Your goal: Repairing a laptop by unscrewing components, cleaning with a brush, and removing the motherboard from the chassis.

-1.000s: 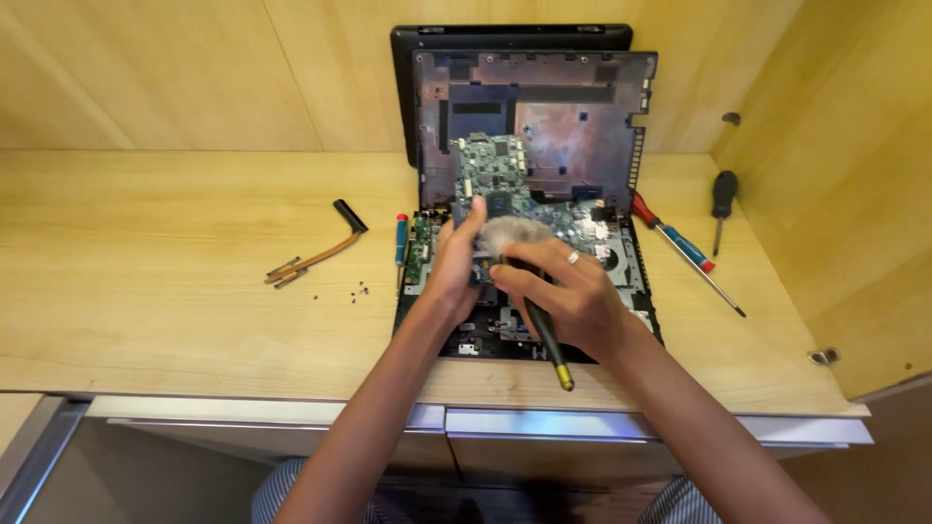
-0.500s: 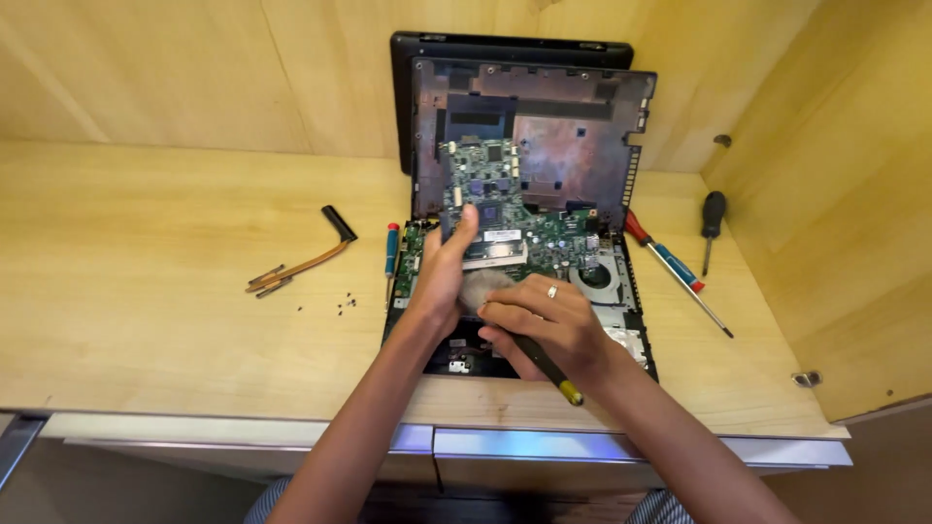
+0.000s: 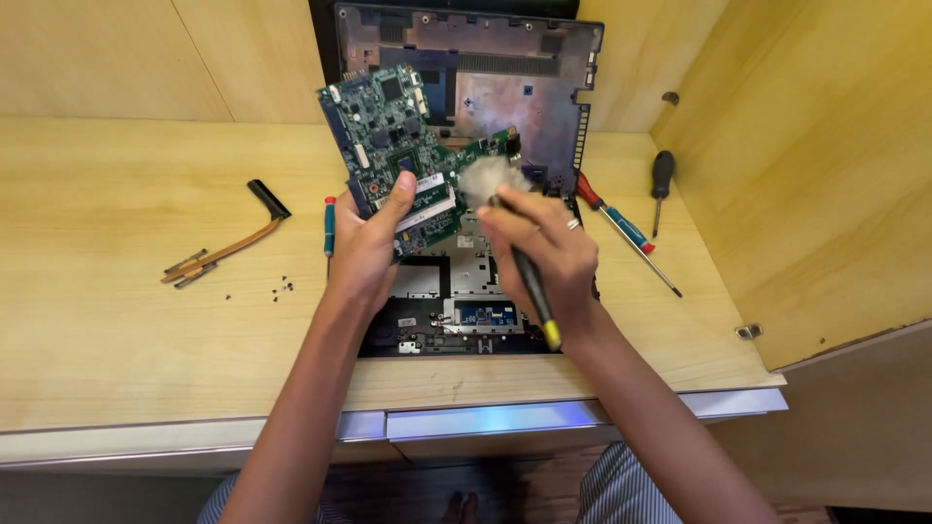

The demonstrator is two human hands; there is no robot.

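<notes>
Left hand point(image 3: 364, 243) grips green circuit board point(image 3: 398, 155) tilted; right hand point(image 3: 539, 252) closed around brush point(image 3: 505, 228). Light strokes, board steady.

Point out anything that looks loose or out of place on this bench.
A few tiny dark screws lie loose on the bare wooden desk, uncontained, beside the copper heat pipe. Nothing else stands out.

Left of chassis: bare desk point(image 3: 116, 320) up to the copper heat pipe point(image 3: 228, 247) and loose screws point(image 3: 277, 287).
Right of chassis: narrow strip, crossed by two screwdrivers point(image 3: 621, 231), point(image 3: 661, 184).
Right boundary: open cabinet door point(image 3: 806, 165).
Rear: upright laptop base cover point(image 3: 485, 78) against wall.
</notes>
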